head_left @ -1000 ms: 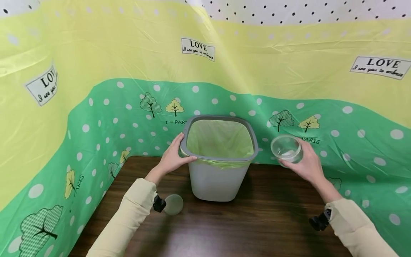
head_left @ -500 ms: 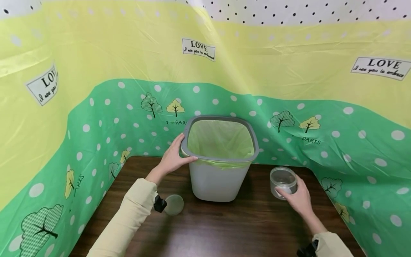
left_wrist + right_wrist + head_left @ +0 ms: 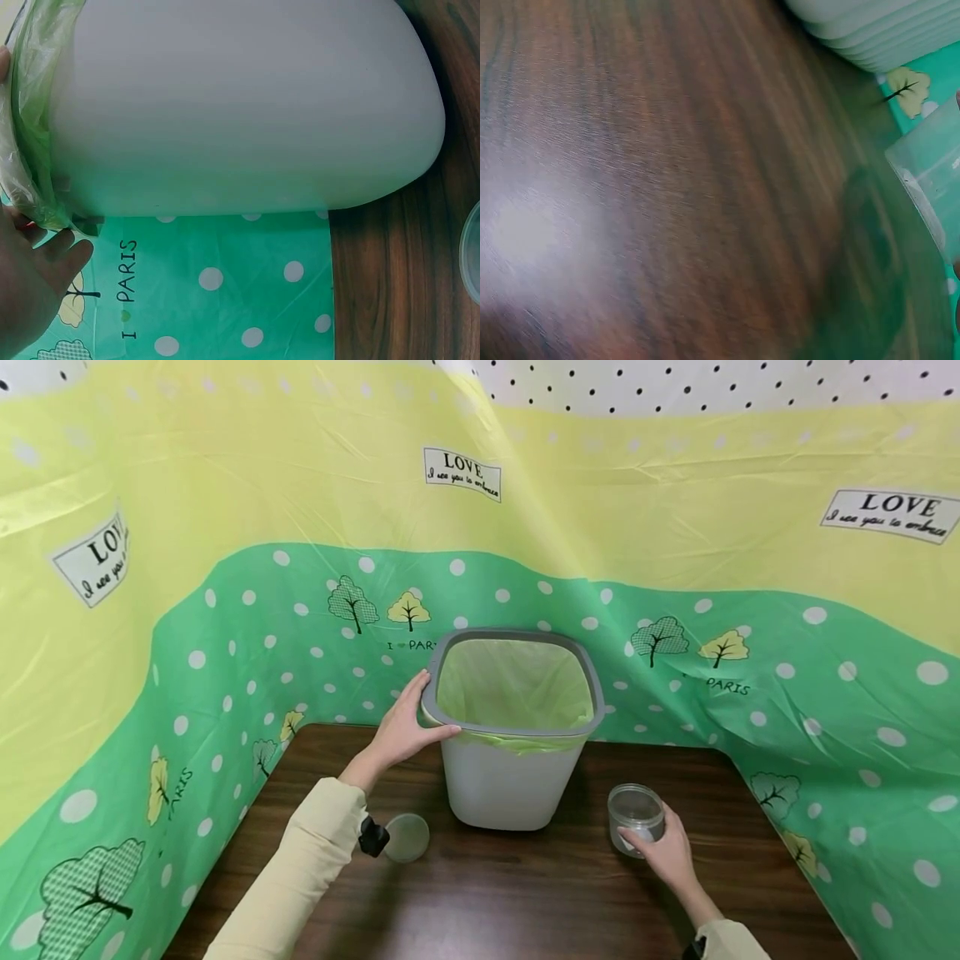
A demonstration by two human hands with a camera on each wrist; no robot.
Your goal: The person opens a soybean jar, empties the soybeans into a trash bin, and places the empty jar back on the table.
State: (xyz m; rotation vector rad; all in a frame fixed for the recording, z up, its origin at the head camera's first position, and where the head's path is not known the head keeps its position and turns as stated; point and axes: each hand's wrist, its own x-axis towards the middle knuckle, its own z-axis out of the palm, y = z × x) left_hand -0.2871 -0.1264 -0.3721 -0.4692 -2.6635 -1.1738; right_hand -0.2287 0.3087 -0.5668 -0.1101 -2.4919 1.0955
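Note:
A grey trash bin [image 3: 498, 785] lined with a green bag [image 3: 517, 685] stands at the back middle of the table. My left hand [image 3: 397, 731] grips its left rim, thumb along the front edge and fingers on the side; the left wrist view shows that hand [image 3: 34, 281] at the bag's folded edge. To the right of the bin, my right hand [image 3: 667, 852] holds a clear, lidless plastic jar [image 3: 636, 814] upright, its mouth facing up. Whether the jar touches the table I cannot tell. In the right wrist view only part of the jar [image 3: 930, 180] shows.
A clear round lid [image 3: 407, 837] lies flat on the dark wooden table [image 3: 517, 902], in front of the bin and beside my left wrist. A green and yellow printed cloth [image 3: 300, 610] hangs behind and at both sides.
My right hand has brought the jar down from beside the bin's rim, then nearer and to the left, low over the table. The left hand, bin and lid have stayed put.

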